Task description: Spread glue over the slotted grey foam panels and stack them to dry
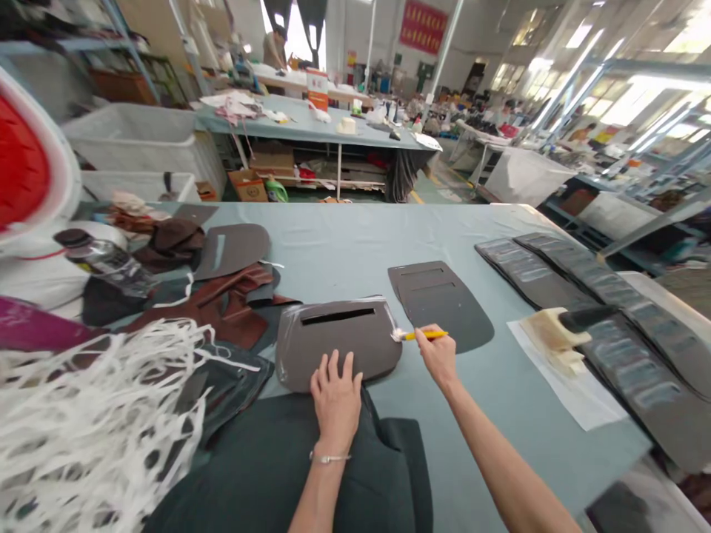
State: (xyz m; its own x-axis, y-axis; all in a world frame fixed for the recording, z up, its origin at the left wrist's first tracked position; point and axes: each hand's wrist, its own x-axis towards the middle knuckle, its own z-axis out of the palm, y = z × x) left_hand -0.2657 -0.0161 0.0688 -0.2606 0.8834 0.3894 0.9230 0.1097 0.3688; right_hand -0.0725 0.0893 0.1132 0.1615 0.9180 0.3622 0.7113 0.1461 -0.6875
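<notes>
A dark grey-brown panel with one long slot lies in front of me, a shiny wet-looking band along its edges. My left hand rests flat on its near edge, fingers spread. My right hand pinches a small brush with a yellow handle; its whitish tip touches the panel's right edge. Just beyond on the right lie panels with two narrow slots, apparently overlapping. Dark fabric is spread beneath my left forearm.
White strips are heaped at the left, near brown leather scraps and a clear bottle. On the right, a cream-coloured container sits on white paper, beside glossy-streaked panels. Another table stands farther back.
</notes>
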